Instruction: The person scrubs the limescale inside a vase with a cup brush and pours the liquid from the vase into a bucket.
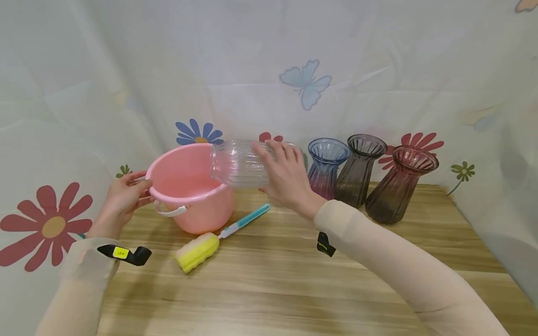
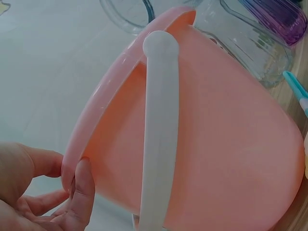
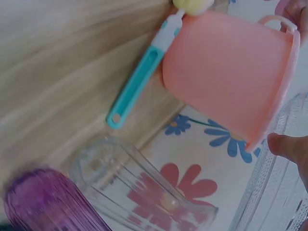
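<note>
My left hand (image 1: 122,196) pinches the left rim of a pink bucket (image 1: 206,212), thumb and fingers on either side of the lip in the left wrist view. The bucket stands upright with its white handle (image 2: 161,130) hanging down. In my right hand (image 1: 287,175) is a clear ribbed glass vase (image 1: 239,163), gripped from above and lying on its side. One end of that vase reaches over the bucket's right rim. A sponge brush with a yellow head (image 1: 197,252) and a teal handle (image 1: 248,219) lies in front of the bucket.
Right of the bucket stand a blue-purple vase (image 1: 323,172), a grey vase (image 1: 357,177) and a reddish vase (image 1: 395,186). Another clear vase (image 3: 144,187) stands beside the purple one in the right wrist view. A flowered curtain (image 1: 235,70) hangs behind the wooden table (image 1: 269,298).
</note>
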### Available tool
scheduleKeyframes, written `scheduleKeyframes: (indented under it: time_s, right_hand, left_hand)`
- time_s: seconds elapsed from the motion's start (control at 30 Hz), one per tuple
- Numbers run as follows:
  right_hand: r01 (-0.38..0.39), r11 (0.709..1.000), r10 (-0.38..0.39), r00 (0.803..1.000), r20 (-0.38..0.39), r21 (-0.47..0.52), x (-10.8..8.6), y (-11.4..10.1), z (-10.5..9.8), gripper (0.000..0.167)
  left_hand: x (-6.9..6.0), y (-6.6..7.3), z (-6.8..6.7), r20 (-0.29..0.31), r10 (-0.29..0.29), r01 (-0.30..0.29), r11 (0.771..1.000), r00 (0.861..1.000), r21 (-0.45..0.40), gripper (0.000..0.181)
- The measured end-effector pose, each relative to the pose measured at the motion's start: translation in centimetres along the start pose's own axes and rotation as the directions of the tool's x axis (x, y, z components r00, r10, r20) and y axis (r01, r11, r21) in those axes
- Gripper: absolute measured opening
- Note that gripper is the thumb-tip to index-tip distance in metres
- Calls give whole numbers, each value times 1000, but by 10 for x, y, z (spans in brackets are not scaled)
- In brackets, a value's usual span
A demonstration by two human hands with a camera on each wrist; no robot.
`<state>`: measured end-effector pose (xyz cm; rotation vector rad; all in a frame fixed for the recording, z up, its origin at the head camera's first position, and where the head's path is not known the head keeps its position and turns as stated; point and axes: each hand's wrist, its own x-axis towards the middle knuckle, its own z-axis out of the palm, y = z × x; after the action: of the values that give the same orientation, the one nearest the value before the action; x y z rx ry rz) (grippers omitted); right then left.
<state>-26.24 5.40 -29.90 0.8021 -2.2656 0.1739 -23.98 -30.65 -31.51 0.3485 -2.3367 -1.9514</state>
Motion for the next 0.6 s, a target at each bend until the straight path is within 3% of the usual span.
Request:
scheduleKeyframes:
  time_s: [0.13,0.3,0.43,0.6]
  right_hand:
    - [130,981,-142,987,-81,-145,14,5,-1,91]
    - [206,938,-249,960,-129,-279,27,9,-2,68]
    - [247,887,-309,946,-102,-391,29,10,-4,63]
    - [298,801,-360,933,-20,-518,30,12,-7,75]
  left_hand:
    - [0,0,1,1,2,-2,1000,1000,-1,60]
    - [1,0,1,8,3,-3,1000,1000,-10,60]
    - [0,0,0,12,-6,6,1000,1000,-21,61]
    - [-1,-1,0,15,-7,7,999,1000,-44,61]
